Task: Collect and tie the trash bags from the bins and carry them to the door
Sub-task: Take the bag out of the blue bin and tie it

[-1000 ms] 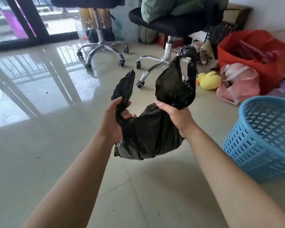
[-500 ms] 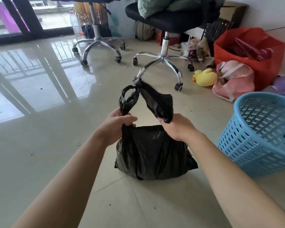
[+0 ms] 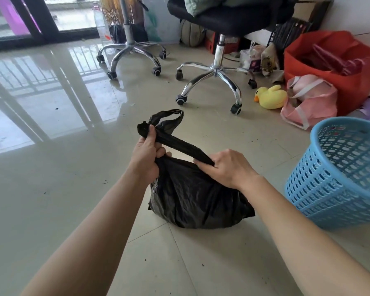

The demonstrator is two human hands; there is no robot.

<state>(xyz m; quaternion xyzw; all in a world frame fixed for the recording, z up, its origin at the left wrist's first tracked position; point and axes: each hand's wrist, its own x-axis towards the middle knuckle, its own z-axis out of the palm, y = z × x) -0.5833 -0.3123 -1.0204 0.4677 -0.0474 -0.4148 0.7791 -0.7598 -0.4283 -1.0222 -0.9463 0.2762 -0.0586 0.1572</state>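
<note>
Black trash bag on the floor beside the blue bin, out of it; left hand and right hand have their fingers closed on the crossed handles, knot unfinished, carrying still ahead.

Glossy beige floor tiles mirror the daylight and railing bars from a dark-framed glass door at the upper left. Two office chairs stand on chrome star bases with castors, one near the door and another with a black seat to its right. Along the white wall at the right lie a red bag, a pink bag and a yellow plush duck.
</note>
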